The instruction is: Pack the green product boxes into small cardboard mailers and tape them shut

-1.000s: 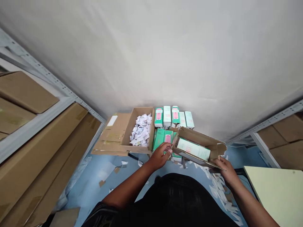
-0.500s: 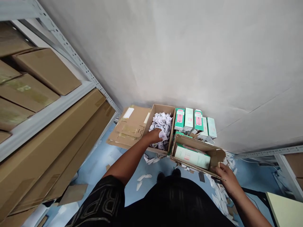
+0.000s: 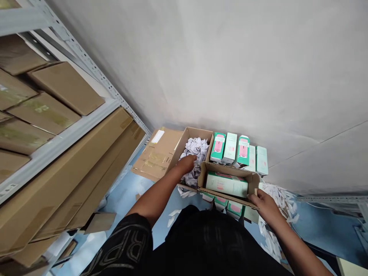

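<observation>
My left hand (image 3: 186,164) is down in an open cardboard box of crumpled white paper (image 3: 197,145). Its fingers are curled into the paper, and the fingertips are partly hidden. My right hand (image 3: 261,199) grips the right end of a smaller open cardboard box (image 3: 230,197), thumb over the rim. Inside that one lies a pale green and pink carton (image 3: 227,184) on its side. The small box is tilted slightly and its left end meets the paper-filled box.
Several green and white cartons (image 3: 243,150) stand by the wall, with more below the small box. Flattened cardboard (image 3: 156,155) lies at left. Shelving (image 3: 94,115) with brown boxes fills the left side. Paper scraps (image 3: 278,197) litter the blue floor (image 3: 126,195).
The small box and my right hand have shifted left, toward the paper-filled box. White paper at my left fingertips no longer shows separately. Cartons below the small box have come into view.
</observation>
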Available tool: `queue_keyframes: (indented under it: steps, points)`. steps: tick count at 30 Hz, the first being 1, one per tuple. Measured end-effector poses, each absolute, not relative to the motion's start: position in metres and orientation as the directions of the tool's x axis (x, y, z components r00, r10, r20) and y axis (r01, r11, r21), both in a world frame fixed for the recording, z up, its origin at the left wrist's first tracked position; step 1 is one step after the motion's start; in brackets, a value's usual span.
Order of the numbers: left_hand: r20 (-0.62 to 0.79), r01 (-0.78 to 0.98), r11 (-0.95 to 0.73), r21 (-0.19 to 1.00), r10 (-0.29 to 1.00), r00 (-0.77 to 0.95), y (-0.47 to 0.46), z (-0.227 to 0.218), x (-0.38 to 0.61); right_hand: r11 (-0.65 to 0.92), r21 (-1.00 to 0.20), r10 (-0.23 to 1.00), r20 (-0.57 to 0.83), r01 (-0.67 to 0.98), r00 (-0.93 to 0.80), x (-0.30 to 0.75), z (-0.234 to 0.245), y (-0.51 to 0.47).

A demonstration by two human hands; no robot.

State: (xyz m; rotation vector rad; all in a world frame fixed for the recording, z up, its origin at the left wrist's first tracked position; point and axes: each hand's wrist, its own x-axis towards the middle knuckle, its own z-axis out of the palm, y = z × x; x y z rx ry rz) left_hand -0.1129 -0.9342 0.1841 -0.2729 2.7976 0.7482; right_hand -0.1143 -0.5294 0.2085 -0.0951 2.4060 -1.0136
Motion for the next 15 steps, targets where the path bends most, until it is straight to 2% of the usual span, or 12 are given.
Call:
queue_keyframes:
  steps: [2, 7, 8, 9, 10, 12, 13, 15]
  points:
    - [-0.163, -0.217, 0.856, 0.468, -0.158, -0.974, -0.951, 0.203, -0.108, 0.740, -0.660, -0.246, -0.443, 0.128, -0.862, -0.116, 0.212, -0.533]
    - [0.272, -0.140, 0.794, 0.591, -0.360, -0.892, -0.969, 0.276, -0.095, 0.761, -0.623, -0.179, -0.465, 0.178, -0.867, -0.105, 0.220, -0.548]
    - [0.338, -0.097, 0.784, 0.613, -0.371, -0.865, -0.965, 0.289, -0.093, 0.764, -0.616, -0.154, -0.462, 0.191, -0.873, -0.101, 0.221, -0.552]
    - [0.383, -0.023, 0.785, 0.619, -0.327, -0.864, -0.958, 0.300, -0.090, 0.769, -0.605, -0.125, -0.457, 0.205, -0.881, -0.097, 0.222, -0.556]
    - [0.407, 0.082, 0.795, 0.601, -0.216, -0.888, -0.950, 0.308, -0.088, 0.776, -0.592, -0.091, -0.449, 0.219, -0.889, -0.092, 0.223, -0.560]
    - [0.380, 0.389, 0.755, 0.527, 0.200, -0.903, -0.930, 0.315, -0.083, 0.791, -0.561, -0.024, -0.427, 0.244, -0.904, -0.081, 0.228, -0.569]
    - [0.338, 0.527, 0.689, 0.497, 0.406, -0.849, -0.921, 0.315, -0.081, 0.798, -0.547, 0.007, -0.415, 0.255, -0.910, -0.075, 0.231, -0.574]
    - [0.256, 0.635, 0.588, 0.502, 0.600, -0.758, -0.906, 0.311, -0.078, 0.801, -0.528, 0.066, -0.391, 0.282, -0.918, -0.063, 0.238, -0.581]
